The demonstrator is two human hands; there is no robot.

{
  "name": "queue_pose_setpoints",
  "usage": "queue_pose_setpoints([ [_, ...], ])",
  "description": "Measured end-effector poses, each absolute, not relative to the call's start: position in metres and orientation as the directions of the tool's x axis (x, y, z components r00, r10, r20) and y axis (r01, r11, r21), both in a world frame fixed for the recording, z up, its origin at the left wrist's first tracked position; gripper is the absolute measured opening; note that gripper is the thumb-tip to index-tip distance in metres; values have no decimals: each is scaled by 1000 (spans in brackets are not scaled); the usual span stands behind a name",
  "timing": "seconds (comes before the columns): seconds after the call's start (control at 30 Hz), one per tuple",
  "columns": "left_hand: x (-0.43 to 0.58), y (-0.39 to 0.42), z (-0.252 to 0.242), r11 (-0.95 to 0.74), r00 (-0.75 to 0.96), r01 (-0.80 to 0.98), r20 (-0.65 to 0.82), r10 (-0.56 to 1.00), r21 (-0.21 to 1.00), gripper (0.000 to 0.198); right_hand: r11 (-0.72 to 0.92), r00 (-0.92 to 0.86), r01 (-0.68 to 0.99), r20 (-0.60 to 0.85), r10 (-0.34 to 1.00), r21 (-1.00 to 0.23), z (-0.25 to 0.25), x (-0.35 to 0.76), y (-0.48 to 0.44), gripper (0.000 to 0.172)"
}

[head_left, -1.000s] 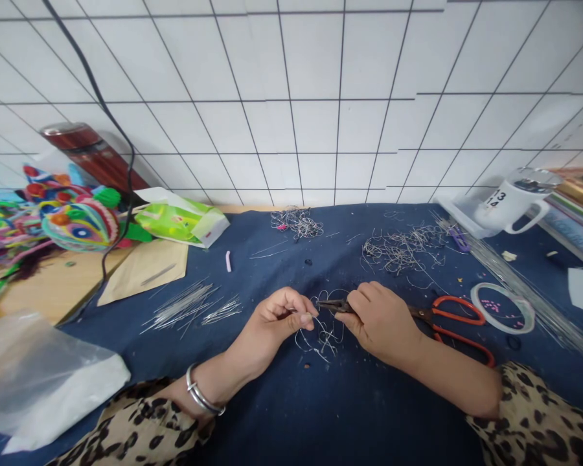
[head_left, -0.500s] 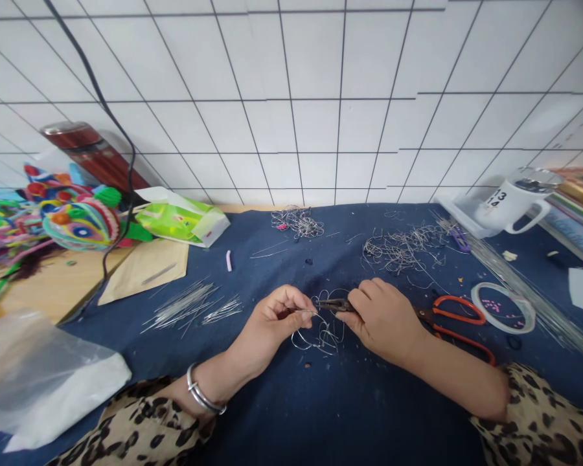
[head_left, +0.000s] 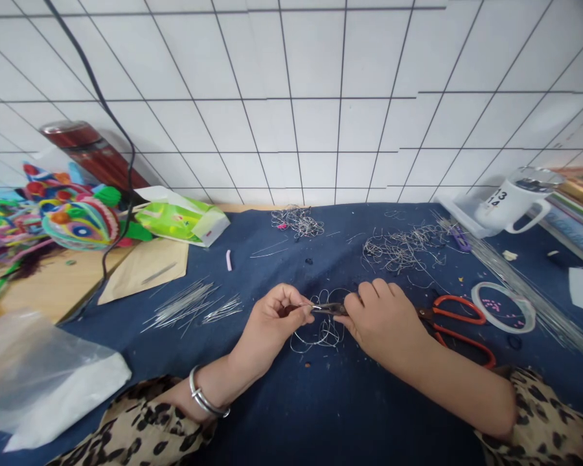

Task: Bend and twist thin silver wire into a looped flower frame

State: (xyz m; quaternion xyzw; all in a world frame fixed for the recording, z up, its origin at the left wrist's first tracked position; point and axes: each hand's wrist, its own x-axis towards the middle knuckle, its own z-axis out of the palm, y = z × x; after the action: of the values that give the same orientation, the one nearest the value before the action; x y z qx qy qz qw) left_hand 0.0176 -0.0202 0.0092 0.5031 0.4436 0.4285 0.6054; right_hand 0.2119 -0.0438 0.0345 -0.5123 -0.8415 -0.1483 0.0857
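Observation:
My left hand (head_left: 278, 320) pinches a thin wire between thumb and forefinger; most of the wire is hidden by the fingers. Dark needle-nose pliers (head_left: 331, 309) are wrapped in my right hand (head_left: 386, 317), which covers their handles. The jaws reach the wire right at my left fingertips. Beneath the pliers lies a loose tangle of silvery wire (head_left: 323, 333) on the dark blue cloth (head_left: 291, 414). Orange-handled scissors (head_left: 459, 317) rest just right of my right hand, partly behind the wrist.
Cut straight wires (head_left: 184, 305) lie left, and wire tangles (head_left: 398, 249) lie at the back. To the right are a clear ring (head_left: 529, 317), long wires (head_left: 529, 285) and a white mug (head_left: 512, 200). A plastic bag (head_left: 53, 382), green packet (head_left: 179, 220) and colourful fuzzy figures (head_left: 78, 220) sit left.
The pliers have shifted slightly left and down, so their jaws now meet the wire at my left fingertips. My left hand has hardly moved.

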Motion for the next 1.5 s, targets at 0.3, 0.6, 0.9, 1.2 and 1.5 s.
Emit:
queue_pose_setpoints([
  [0.3, 20, -20, 6, 198, 241, -142, -160, 957, 970, 16, 400, -438, 898, 278, 855, 185, 33, 211, -43, 28],
  [0.6, 23, -21, 3, 188, 187, -180, -154, 970, 966, 16, 386, -420, 906, 271, 866, 173, 31, 209, -41, 29],
  [0.9, 24, -21, 2, 190, 167, -190, -159, 973, 963, 17, 397, -424, 905, 255, 869, 153, 30, 210, -43, 29],
  [1.2, 23, -23, 1, 176, 183, -156, -147, 972, 972, 15, 415, -439, 898, 254, 862, 143, 31, 212, -42, 27],
  [1.5, 21, -23, 5, 174, 241, -39, -159, 957, 984, 14, 404, -449, 893, 328, 831, 199, 32, 214, -41, 28],
])
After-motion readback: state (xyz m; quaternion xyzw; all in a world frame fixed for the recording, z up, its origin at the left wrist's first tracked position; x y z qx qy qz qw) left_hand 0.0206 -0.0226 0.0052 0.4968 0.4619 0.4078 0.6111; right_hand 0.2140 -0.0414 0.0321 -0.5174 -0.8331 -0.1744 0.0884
